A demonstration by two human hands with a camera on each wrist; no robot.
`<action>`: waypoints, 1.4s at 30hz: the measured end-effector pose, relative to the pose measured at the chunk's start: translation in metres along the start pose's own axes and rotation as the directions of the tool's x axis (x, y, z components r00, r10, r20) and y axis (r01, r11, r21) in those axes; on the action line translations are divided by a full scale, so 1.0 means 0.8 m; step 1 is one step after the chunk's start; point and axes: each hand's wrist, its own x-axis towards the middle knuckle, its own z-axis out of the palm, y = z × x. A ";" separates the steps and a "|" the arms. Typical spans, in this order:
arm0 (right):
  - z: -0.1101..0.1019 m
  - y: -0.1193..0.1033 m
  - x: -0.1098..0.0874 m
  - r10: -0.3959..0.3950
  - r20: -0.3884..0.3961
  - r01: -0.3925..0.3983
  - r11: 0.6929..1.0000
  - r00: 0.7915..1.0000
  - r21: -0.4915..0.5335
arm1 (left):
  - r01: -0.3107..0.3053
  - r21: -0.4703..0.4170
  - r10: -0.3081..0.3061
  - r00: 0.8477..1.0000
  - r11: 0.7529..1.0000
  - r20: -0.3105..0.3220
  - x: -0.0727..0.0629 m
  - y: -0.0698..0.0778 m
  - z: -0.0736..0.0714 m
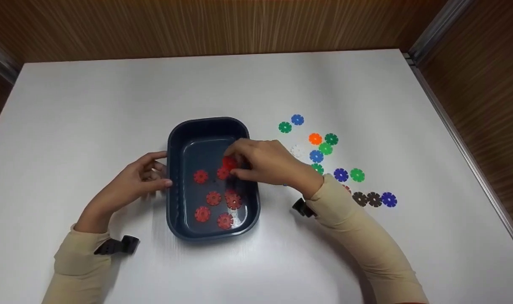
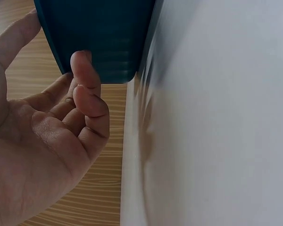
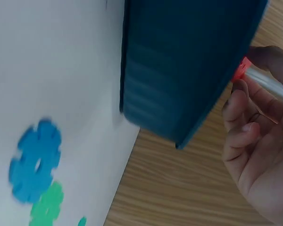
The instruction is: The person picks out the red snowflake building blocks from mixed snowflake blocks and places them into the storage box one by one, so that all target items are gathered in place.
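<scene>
A dark blue plastic tray (image 1: 172, 211) stands on the white table, several red notched discs (image 1: 213, 198) lying on its floor. My right hand (image 1: 267, 162) is over the tray's right side, pinching a red notched disc (image 3: 240, 70) between thumb and fingertips. In the head view this disc (image 1: 229, 163) shows just above another red one (image 1: 222, 173). My left hand (image 1: 134, 181) rests at the tray's left side, thumb and a fingertip touching the rim. From the left wrist view, the other fingers of this hand (image 2: 52, 127) are loosely bent beside the outer wall.
Right of the tray, loose discs lie on the table (image 1: 113, 105): blue (image 1: 297, 120), green (image 1: 357, 175), orange (image 1: 315, 139), brown (image 1: 374, 199), purple (image 1: 389, 199) and a clear one (image 1: 296, 150). My right forearm covers some of them. Wood-grain panels (image 1: 197, 27) border the table.
</scene>
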 end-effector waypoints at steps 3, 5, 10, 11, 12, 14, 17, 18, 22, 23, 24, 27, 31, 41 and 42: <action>0.005 -0.007 0.005 -0.015 0.007 0.015 1.000 1.000 -0.019 | -0.010 -0.003 0.010 1.000 1.000 -0.001 -0.001 0.001 0.000; 0.009 -0.010 0.008 -0.024 0.017 0.024 0.999 1.000 -0.027 | -0.010 -0.003 0.010 1.000 1.000 -0.005 -0.001 0.001 0.000; 0.018 -0.014 0.012 -0.046 0.034 0.048 0.997 0.998 -0.057 | -0.005 0.000 0.005 1.000 1.000 -0.009 -0.002 0.001 0.000; 0.019 -0.014 0.012 -0.051 0.034 0.053 0.996 0.998 -0.066 | -0.003 0.001 0.003 1.000 1.000 -0.008 -0.002 0.001 0.000; 0.021 -0.014 0.012 -0.055 0.032 0.057 0.996 0.998 -0.071 | -0.003 0.003 0.003 1.000 1.000 -0.006 -0.002 0.001 0.000; 0.022 -0.013 0.012 -0.060 0.025 0.061 0.995 0.998 -0.077 | 0.001 0.008 -0.001 1.000 1.000 -0.003 -0.002 0.001 0.000; 0.023 -0.011 0.011 -0.058 0.019 0.059 0.996 0.998 -0.074 | 0.005 0.010 -0.005 1.000 1.000 -0.004 -0.001 0.000 0.000; 0.023 -0.010 0.011 -0.055 0.019 0.057 0.996 0.998 -0.067 | 0.002 0.010 -0.002 1.000 1.000 -0.004 -0.001 0.000 0.000; 0.021 -0.007 0.009 -0.042 0.025 0.043 0.999 0.999 -0.018 | 0.000 0.009 0.000 1.000 1.000 -0.005 0.000 -0.001 0.000; 0.020 -0.006 0.008 -0.038 0.025 0.038 0.999 0.999 0.005 | 0.000 0.009 0.000 1.000 1.000 -0.003 0.000 -0.001 0.000; 0.018 -0.004 0.007 -0.034 0.022 0.033 0.999 0.999 0.027 | 0.000 0.009 0.000 1.000 1.000 -0.002 0.000 -0.001 0.001; 0.012 0.001 0.000 -0.017 0.006 0.016 0.994 1.000 0.108 | 0.002 0.005 -0.002 1.000 1.000 -0.005 0.000 -0.001 0.001; 0.002 0.010 -0.014 0.012 0.007 -0.013 0.978 1.000 0.210 | 0.004 0.004 -0.004 1.000 1.000 -0.006 0.000 0.000 0.001; -0.019 0.040 -0.051 0.120 0.108 -0.144 0.958 0.987 0.247 | -0.005 0.026 0.006 1.000 1.000 -0.013 0.003 0.003 0.001; -0.021 0.043 -0.055 0.127 0.115 -0.152 0.959 0.985 0.240 | -0.004 0.022 0.004 1.000 1.000 -0.013 0.003 0.004 0.001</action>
